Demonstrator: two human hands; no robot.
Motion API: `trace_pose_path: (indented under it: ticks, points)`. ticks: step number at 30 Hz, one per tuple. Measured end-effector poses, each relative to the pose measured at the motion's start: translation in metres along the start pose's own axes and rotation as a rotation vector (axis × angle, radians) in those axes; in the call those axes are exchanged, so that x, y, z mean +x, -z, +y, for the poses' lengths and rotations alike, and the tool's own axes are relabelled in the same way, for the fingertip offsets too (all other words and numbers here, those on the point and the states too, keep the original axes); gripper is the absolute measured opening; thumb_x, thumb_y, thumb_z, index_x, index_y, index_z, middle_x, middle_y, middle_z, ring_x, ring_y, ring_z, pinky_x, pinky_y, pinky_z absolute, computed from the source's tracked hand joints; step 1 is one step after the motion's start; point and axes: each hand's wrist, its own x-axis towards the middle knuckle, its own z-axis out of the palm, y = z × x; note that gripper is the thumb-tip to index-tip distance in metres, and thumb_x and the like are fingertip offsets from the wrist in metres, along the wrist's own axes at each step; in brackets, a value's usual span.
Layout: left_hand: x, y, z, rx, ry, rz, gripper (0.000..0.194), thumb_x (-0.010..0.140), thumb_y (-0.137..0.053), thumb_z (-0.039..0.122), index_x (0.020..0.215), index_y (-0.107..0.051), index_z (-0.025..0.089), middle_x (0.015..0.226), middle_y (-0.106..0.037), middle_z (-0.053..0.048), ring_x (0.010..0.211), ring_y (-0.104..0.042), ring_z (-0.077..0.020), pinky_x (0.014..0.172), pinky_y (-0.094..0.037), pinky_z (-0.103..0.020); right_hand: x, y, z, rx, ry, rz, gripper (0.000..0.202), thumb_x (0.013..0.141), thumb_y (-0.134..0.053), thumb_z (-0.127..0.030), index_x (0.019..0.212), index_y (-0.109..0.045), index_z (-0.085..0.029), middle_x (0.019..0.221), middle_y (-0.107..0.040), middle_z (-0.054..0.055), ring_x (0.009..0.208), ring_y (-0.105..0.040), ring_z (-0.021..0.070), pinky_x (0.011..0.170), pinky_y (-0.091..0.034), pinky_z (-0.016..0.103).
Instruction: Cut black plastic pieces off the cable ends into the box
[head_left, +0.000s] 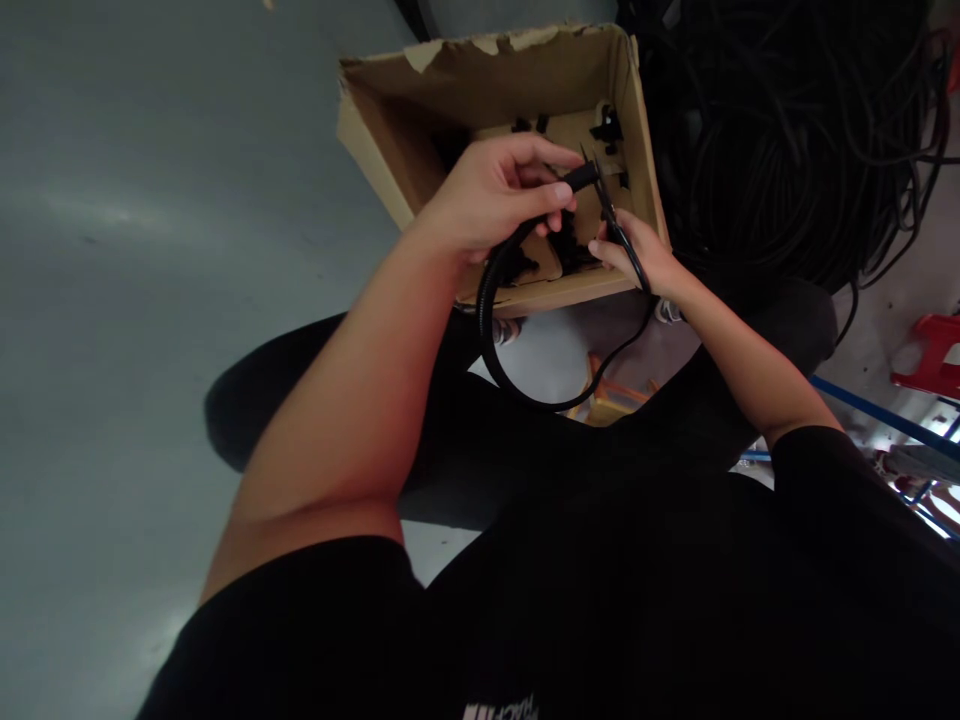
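From the head camera, the person sits over a torn cardboard box [517, 95] that stands open just beyond their knees. The left hand [495, 195] is closed around the end of a black cable [491, 330], thumb and forefinger pinched together on it near its plug, right above the box's opening. From that pinch the cable drops in a loose loop below both hands, down over the dark lap, and climbs back up toward the right wrist.

The right hand [637, 255] sits just beside the left, fingers curled shut on a thin black tool [604, 195] with a pointed tip; it looks like small scissors or cutters, though I cannot tell which. Its tip stands right at the cable end held by the left hand, touching it or very nearly.

Inside the box lie several small black parts [607, 125] on the cardboard floor. To the right of the box a large heap of black cables [787, 130] fills the corner, and a red stool [930, 355] shows at the far right edge.
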Motion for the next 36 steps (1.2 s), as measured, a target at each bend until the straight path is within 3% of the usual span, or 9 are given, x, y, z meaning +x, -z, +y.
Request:
trace_pose_path:
  ticks: [2, 4, 7, 10, 16, 21, 29, 32, 36]
  points:
    - [0.005, 0.000, -0.006, 0.011, -0.027, 0.056, 0.089, 0.068, -0.122, 0.078, 0.116, -0.066, 0.028, 0.089, -0.083, 0.008, 0.079, -0.067, -0.0140, 0.079, -0.052, -0.040, -0.002, 0.001, -0.003, -0.030, 0.010, 0.001, 0.070, 0.099, -0.093, -0.088, 0.112, -0.060, -0.028, 0.102, -0.065, 0.004, 0.107, -0.069, 0.0299, 0.104, -0.066, 0.050]
    - [0.010, 0.001, -0.015, 0.022, -0.028, 0.075, 0.092, 0.069, -0.123, 0.078, 0.112, -0.058, 0.029, 0.082, -0.078, 0.012, 0.083, -0.070, -0.0135, 0.079, -0.052, -0.037, -0.003, 0.001, -0.004, -0.047, 0.012, -0.006, 0.072, 0.098, -0.094, -0.090, 0.113, -0.059, -0.028, 0.103, -0.065, 0.004, 0.109, -0.067, 0.0301, 0.106, -0.065, 0.050]
    - [0.015, -0.001, -0.024, 0.012, -0.042, 0.046, 0.080, 0.084, -0.121, 0.066, 0.110, -0.056, 0.029, 0.077, -0.073, 0.012, 0.088, -0.074, -0.0136, 0.079, -0.054, -0.034, -0.001, 0.001, 0.001, -0.041, 0.027, -0.007, 0.077, 0.095, -0.095, -0.093, 0.114, -0.059, -0.028, 0.104, -0.065, 0.004, 0.110, -0.066, 0.0300, 0.109, -0.064, 0.051]
    - [0.014, -0.006, -0.027, -0.014, -0.067, 0.053, 0.071, 0.084, -0.123, 0.052, 0.104, -0.058, 0.029, 0.084, -0.077, 0.008, 0.080, -0.075, -0.0141, 0.072, -0.058, -0.034, 0.001, -0.001, 0.009, -0.019, 0.044, 0.007, 0.079, 0.093, -0.097, -0.094, 0.116, -0.058, -0.029, 0.107, -0.065, 0.004, 0.112, -0.066, 0.0299, 0.111, -0.063, 0.052]
    - [0.010, -0.015, -0.023, 0.030, -0.048, 0.107, 0.063, 0.087, -0.122, 0.039, 0.099, -0.060, 0.028, 0.081, -0.076, 0.004, 0.086, -0.082, -0.0201, 0.071, -0.063, -0.033, 0.002, -0.001, 0.017, -0.033, 0.053, 0.008, 0.076, 0.097, -0.094, -0.092, 0.118, -0.058, -0.028, 0.111, -0.068, 0.005, 0.113, -0.068, 0.0303, 0.113, -0.064, 0.054]
    - [0.007, -0.017, -0.017, 0.065, -0.061, 0.152, 0.062, 0.084, -0.121, 0.036, 0.096, -0.060, 0.029, 0.076, -0.069, 0.005, 0.088, -0.082, -0.0229, 0.068, -0.059, -0.034, 0.001, 0.002, 0.015, -0.030, 0.049, -0.026, 0.081, 0.093, -0.093, -0.097, 0.115, -0.057, -0.028, 0.109, -0.068, 0.005, 0.110, -0.068, 0.0294, 0.110, -0.065, 0.052]
    - [0.007, -0.020, -0.016, 0.079, -0.028, 0.085, 0.067, 0.089, -0.119, 0.046, 0.100, -0.055, 0.029, 0.071, -0.054, 0.009, 0.089, -0.063, -0.0176, 0.075, -0.047, -0.031, -0.003, -0.003, 0.001, 0.020, 0.063, -0.007, 0.082, 0.097, -0.087, -0.102, 0.118, -0.061, -0.027, 0.103, -0.063, 0.003, 0.108, -0.067, 0.0287, 0.109, -0.066, 0.052]
    - [0.006, -0.020, -0.014, 0.067, -0.031, 0.056, 0.065, 0.091, -0.116, 0.044, 0.099, -0.053, 0.029, 0.071, -0.053, 0.009, 0.087, -0.063, -0.0187, 0.074, -0.045, -0.034, -0.002, -0.004, 0.002, 0.045, 0.064, -0.006, 0.083, 0.097, -0.087, -0.103, 0.116, -0.061, -0.026, 0.102, -0.060, 0.002, 0.107, -0.066, 0.0276, 0.109, -0.066, 0.051]
    - [0.004, -0.024, -0.007, 0.104, 0.009, 0.111, 0.061, 0.090, -0.115, 0.040, 0.099, -0.055, 0.030, 0.070, -0.055, 0.008, 0.089, -0.065, -0.0203, 0.075, -0.043, -0.035, 0.000, -0.005, 0.007, 0.086, 0.043, -0.041, 0.083, 0.098, -0.086, -0.104, 0.113, -0.061, -0.026, 0.099, -0.058, 0.001, 0.103, -0.066, 0.0256, 0.104, -0.066, 0.048]
